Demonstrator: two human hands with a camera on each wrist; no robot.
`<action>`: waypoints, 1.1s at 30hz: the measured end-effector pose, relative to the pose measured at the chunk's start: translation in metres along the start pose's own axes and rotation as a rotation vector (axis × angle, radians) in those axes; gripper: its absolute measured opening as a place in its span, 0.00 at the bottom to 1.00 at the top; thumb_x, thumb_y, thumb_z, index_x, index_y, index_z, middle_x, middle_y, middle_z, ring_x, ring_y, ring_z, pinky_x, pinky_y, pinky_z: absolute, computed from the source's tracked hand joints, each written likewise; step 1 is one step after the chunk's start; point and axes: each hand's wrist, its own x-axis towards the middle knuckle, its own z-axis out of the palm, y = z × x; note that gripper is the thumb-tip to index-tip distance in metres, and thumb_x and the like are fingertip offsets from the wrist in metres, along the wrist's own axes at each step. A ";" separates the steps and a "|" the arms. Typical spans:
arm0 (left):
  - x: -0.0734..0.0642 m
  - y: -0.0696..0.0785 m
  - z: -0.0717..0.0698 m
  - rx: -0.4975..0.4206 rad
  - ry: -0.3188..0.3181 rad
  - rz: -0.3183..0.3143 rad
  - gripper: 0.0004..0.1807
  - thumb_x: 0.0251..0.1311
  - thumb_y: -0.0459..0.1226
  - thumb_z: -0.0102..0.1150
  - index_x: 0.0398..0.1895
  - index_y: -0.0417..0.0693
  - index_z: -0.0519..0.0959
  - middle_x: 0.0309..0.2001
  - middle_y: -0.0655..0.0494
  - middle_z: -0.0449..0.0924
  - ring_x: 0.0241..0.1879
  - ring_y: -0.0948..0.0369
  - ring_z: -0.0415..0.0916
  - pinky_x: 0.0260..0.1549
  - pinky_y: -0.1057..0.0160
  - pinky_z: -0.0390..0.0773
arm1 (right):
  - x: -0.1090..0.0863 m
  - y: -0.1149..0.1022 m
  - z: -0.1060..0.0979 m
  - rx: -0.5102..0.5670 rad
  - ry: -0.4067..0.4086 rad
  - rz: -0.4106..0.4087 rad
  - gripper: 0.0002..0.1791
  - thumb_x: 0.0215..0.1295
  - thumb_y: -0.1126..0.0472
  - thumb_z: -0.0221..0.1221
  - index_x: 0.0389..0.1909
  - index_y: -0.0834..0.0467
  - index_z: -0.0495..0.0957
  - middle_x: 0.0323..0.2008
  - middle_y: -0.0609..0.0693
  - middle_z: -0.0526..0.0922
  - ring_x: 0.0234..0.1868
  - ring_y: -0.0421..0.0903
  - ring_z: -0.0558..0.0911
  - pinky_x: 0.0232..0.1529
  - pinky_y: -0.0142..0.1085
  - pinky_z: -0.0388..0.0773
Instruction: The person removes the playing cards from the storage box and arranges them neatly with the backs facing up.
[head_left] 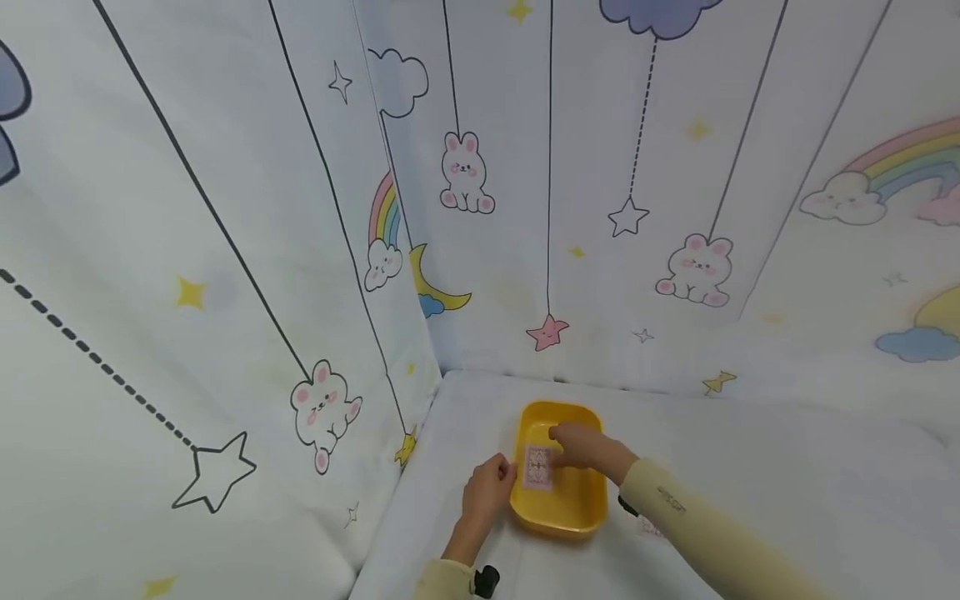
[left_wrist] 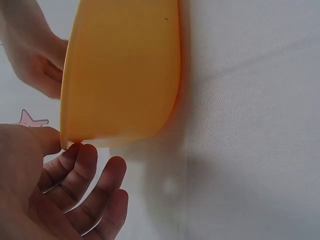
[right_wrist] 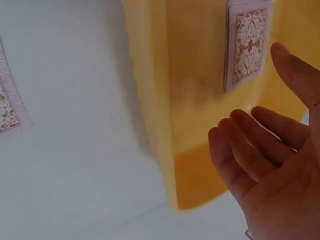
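Note:
A yellow plastic basin [head_left: 558,527] stands on the white surface. My left hand [head_left: 489,492] pinches its rim at the left side, thumb on one face and fingertips on the other, as the left wrist view shows. Inside the basin lies a small stack of playing cards [right_wrist: 248,47], backs up, with a pink border and an ornate floral pattern. Over the basin, just right of the stack, is my right hand [head_left: 583,447]. Its fingers [right_wrist: 250,150] are loosely bent and apart from the thumb, with nothing between them.
Outside the basin to the right, another patterned playing card [right_wrist: 7,112] lies on the white tablecloth [head_left: 480,417], partly covered by the right sleeve in the head view. White curtains [head_left: 510,275] printed with rabbits, stars and rainbows rise behind and to the left.

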 end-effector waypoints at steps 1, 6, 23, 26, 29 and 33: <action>-0.002 0.002 0.002 -0.003 -0.002 0.002 0.13 0.70 0.44 0.58 0.28 0.52 0.72 0.21 0.62 0.68 0.20 0.65 0.64 0.20 0.67 0.62 | 0.005 0.000 0.006 -0.008 -0.028 0.015 0.26 0.64 0.56 0.67 0.58 0.65 0.76 0.55 0.61 0.81 0.56 0.57 0.80 0.63 0.52 0.73; -0.006 0.009 0.011 -0.012 -0.014 0.009 0.13 0.70 0.44 0.58 0.27 0.52 0.72 0.21 0.63 0.67 0.20 0.66 0.64 0.19 0.68 0.62 | 0.014 0.001 0.025 -0.017 -0.080 0.073 0.32 0.61 0.55 0.70 0.62 0.66 0.72 0.59 0.63 0.77 0.57 0.58 0.78 0.64 0.53 0.71; -0.003 0.009 0.009 -0.002 0.006 0.023 0.13 0.69 0.44 0.59 0.27 0.52 0.73 0.21 0.64 0.67 0.20 0.67 0.63 0.19 0.68 0.61 | 0.017 -0.001 0.037 -0.051 0.079 0.047 0.42 0.51 0.59 0.76 0.61 0.68 0.63 0.56 0.69 0.72 0.56 0.65 0.74 0.58 0.57 0.74; -0.002 0.007 0.007 0.001 0.008 0.016 0.13 0.69 0.44 0.59 0.27 0.52 0.73 0.21 0.64 0.67 0.19 0.67 0.63 0.19 0.68 0.61 | 0.019 0.000 0.035 0.056 0.119 0.034 0.30 0.57 0.64 0.71 0.55 0.66 0.66 0.46 0.63 0.78 0.45 0.57 0.79 0.49 0.51 0.79; 0.000 0.004 0.006 -0.001 0.011 0.007 0.13 0.69 0.44 0.59 0.27 0.52 0.73 0.21 0.63 0.68 0.19 0.67 0.63 0.19 0.68 0.62 | 0.021 0.002 0.029 0.245 0.128 0.050 0.18 0.61 0.69 0.65 0.48 0.64 0.69 0.36 0.56 0.79 0.34 0.48 0.77 0.38 0.42 0.79; 0.000 -0.001 0.003 -0.009 0.023 -0.014 0.13 0.69 0.45 0.59 0.27 0.52 0.73 0.21 0.63 0.69 0.20 0.67 0.64 0.19 0.68 0.62 | 0.021 0.007 0.020 0.498 0.112 0.092 0.13 0.62 0.70 0.64 0.45 0.65 0.73 0.36 0.55 0.79 0.33 0.46 0.78 0.38 0.41 0.83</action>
